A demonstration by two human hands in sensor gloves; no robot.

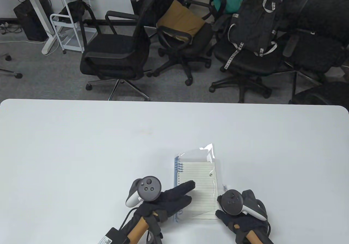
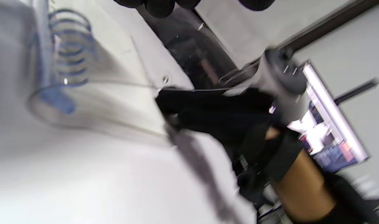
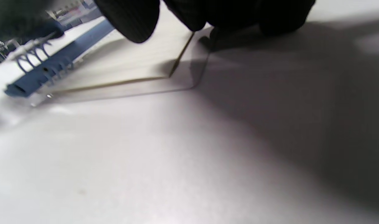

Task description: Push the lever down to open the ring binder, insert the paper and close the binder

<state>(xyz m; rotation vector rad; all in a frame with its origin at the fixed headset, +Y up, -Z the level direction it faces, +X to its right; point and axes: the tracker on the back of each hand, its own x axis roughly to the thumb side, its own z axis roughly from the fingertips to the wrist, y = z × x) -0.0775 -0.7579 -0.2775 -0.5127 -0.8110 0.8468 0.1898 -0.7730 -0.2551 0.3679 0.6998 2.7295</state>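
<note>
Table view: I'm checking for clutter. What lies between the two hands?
The binder's lined paper lies between the left hand and right hand; table view.

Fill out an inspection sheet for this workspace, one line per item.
Surface: white table, bare apart from the job's things.
Job's things: ring binder lies near the front edge, lined paper on top, blue rings along its left side, clear cover sticking out at the far end.
Clutter: nothing seen on the table.
Hands: left hand lies with straight fingers on the paper; right hand sits at the binder's right edge, fingertips at the paper's edge, grip unclear.
Cables: a black cable runs from the left wrist.
Surroundings: black office chairs, a backpack, grey carpet.
</note>
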